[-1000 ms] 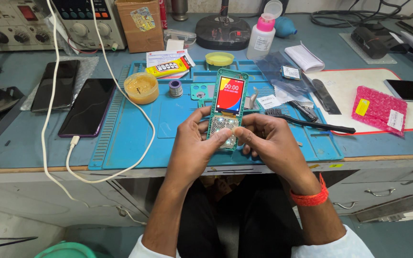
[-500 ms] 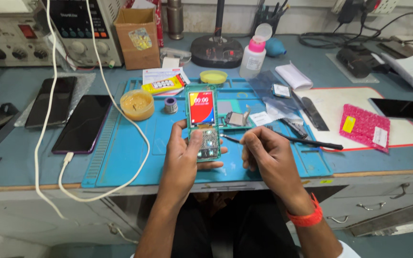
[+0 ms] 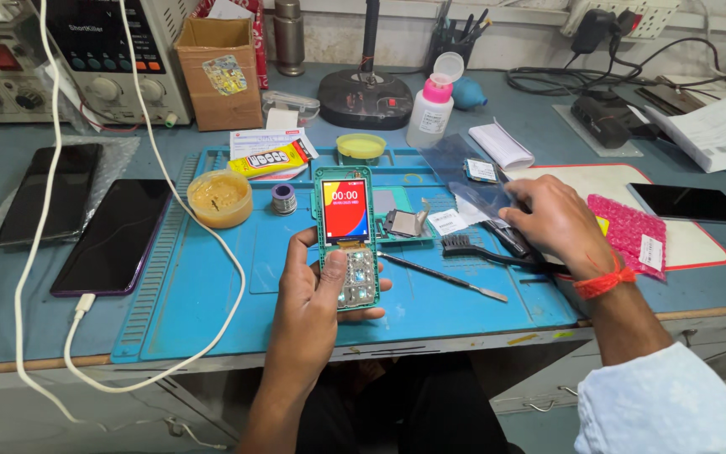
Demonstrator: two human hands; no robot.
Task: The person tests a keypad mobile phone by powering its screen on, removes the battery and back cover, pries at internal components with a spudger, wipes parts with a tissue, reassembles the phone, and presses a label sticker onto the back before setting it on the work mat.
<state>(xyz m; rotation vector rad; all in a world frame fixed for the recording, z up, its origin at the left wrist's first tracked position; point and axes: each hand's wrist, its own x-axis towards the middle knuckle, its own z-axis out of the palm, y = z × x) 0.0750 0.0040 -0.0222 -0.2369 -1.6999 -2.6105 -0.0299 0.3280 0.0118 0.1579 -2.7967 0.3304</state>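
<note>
Blue workbench (image 3: 10, 324) carries a blue silicone repair mat (image 3: 212, 311) at centre. Left hand (image 3: 317, 307) is closed around an opened green keypad phone (image 3: 346, 235), held upright just above the mat; thumb lies on the bare keypad contacts, screen lit red and blue. Right hand (image 3: 556, 223) sits at the mat's right edge, fingers bent down onto a dark tool (image 3: 510, 240) beside a black brush (image 3: 472, 249); cannot tell whether it grips the tool. Thin metal spudger (image 3: 443, 277) lies on the mat between the hands. Small metal part (image 3: 402, 223) rests just right of the phone. Tub of yellow paste (image 3: 218, 197) at mat's left. Two dark smartphones (image 3: 86, 219) lie further left, one on a white cable (image 3: 161, 193).
</note>
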